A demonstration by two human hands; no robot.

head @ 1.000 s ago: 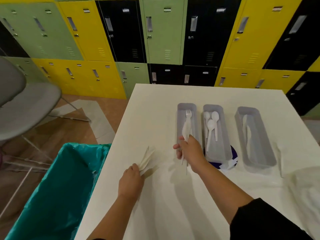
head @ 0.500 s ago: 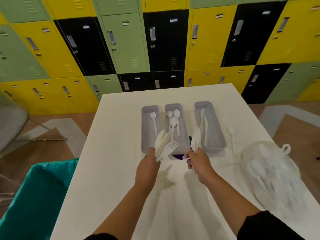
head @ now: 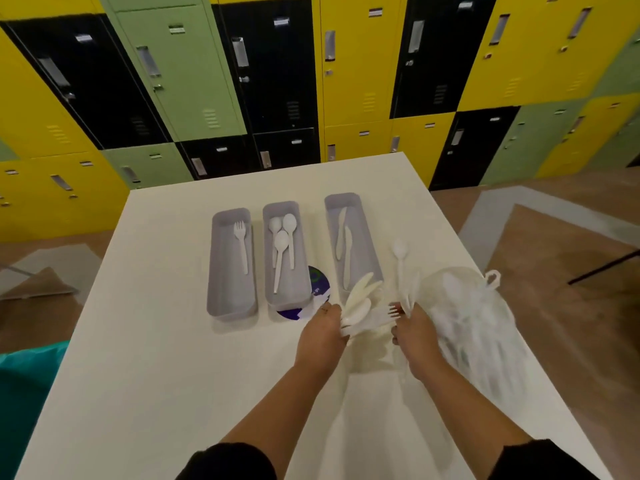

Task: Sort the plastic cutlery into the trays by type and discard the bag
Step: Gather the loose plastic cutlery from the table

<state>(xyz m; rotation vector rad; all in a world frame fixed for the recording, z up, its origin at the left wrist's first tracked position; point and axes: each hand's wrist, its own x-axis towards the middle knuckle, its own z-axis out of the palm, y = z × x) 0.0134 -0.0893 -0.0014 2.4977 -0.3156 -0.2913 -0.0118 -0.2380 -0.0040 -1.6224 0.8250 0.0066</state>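
Two hands work over the white table (head: 145,341): the left hand (head: 320,336) grips a fan of white cutlery (head: 358,306), the right hand (head: 414,336) pinches a few pieces beside the plastic bag (head: 481,323). Beyond stand three grey trays (head: 230,306), holding fork, spoons, knives.

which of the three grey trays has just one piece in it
The left tray, holding a single fork. The middle tray has three spoons and the right tray two knives.
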